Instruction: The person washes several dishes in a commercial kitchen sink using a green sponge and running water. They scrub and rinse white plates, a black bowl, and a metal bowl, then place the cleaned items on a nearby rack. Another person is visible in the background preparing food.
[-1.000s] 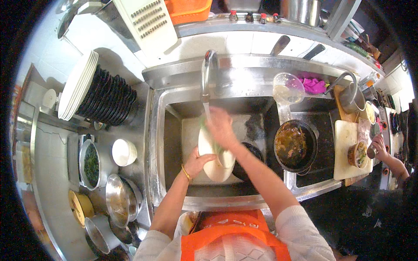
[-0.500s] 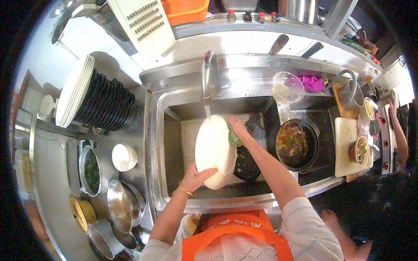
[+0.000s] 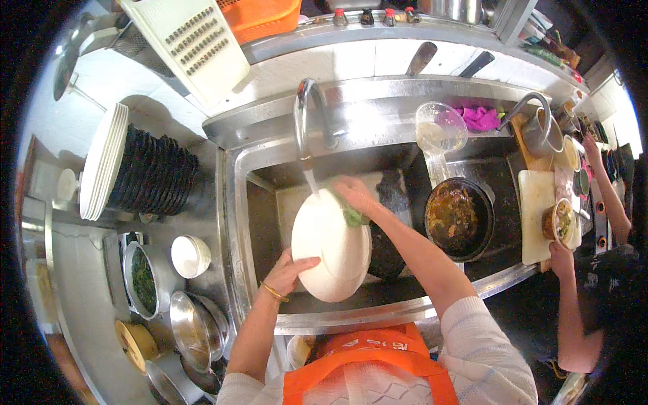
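Over the left sink basin (image 3: 260, 223) I hold white oval plates (image 3: 327, 236), which look like at least two overlapping. My left hand (image 3: 291, 271) grips their lower left edge, thumb on top and fingers hidden underneath. A green scrubbing cloth (image 3: 356, 217) is in my right hand (image 3: 354, 194), pressed against the plates' upper right edge. From the curved faucet (image 3: 305, 128) a stream of water falls onto the top of the plates. Below and right of them, a dark round thing (image 3: 388, 256) lies in the basin, partly covered by my right forearm.
A black pot (image 3: 459, 219) with brownish liquid sits in the right basin, beside a clear plastic container (image 3: 442, 128). Stacked white and black plates (image 3: 152, 172), a white bowl (image 3: 191, 256) and metal pots (image 3: 192, 327) stand left. A co-worker's hand (image 3: 561, 258) touches a food bowl (image 3: 559, 219).
The plates have tilted and shifted slightly lower, their faces more closely lined up. My right hand moved a little left along the edge. A co-worker's arm has reached the food bowl at right.
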Demonstrator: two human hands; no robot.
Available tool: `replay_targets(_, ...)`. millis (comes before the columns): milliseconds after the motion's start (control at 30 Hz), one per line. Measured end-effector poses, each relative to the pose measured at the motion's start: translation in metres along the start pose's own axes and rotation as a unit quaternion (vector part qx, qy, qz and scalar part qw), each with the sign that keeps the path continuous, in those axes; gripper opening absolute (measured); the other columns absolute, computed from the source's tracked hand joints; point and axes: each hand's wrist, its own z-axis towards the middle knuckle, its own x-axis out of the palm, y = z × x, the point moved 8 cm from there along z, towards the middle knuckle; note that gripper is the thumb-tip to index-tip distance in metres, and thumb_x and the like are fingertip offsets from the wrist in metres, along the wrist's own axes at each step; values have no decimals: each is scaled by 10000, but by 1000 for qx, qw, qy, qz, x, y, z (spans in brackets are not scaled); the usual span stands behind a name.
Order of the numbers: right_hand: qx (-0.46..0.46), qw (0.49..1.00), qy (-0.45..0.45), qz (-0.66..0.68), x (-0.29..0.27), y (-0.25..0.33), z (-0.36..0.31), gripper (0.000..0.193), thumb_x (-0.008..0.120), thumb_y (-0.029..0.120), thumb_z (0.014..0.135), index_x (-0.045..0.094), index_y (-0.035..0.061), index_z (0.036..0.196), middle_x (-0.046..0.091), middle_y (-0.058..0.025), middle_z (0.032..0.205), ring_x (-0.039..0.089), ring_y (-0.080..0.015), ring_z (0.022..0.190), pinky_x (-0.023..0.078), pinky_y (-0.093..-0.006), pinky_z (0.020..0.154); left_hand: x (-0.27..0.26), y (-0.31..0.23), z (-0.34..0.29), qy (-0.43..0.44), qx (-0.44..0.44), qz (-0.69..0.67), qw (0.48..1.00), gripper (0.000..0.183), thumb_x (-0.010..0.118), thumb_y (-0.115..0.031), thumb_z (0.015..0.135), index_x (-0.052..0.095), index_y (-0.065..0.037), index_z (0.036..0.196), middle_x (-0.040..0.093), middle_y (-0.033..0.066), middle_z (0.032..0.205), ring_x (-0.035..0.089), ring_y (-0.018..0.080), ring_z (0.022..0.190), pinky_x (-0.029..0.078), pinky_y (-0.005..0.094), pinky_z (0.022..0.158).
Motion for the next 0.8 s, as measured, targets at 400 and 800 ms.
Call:
replay_targets(400,61,997,-26,39,-4,-37,-30,532,506,365,853,449,-37,1197,513,-194,1173,500,-260,1045,387,-340,911,-37,-12,6,-21,102,-184,977,493,605,1,695,470,18,1169,557,142,1107,553,271,1004,471,395,854)
replay_targets(800,-319,934,22,-158,72,77,-64,374,479,99,829,446,-2,1188,387,-199,1297,384,-349,1183,315,-401,971,-15,27,20,-26,49,-192,980,415,560,18,749,473,9,1155,583,102,1012,586,208,901,482,331,775)
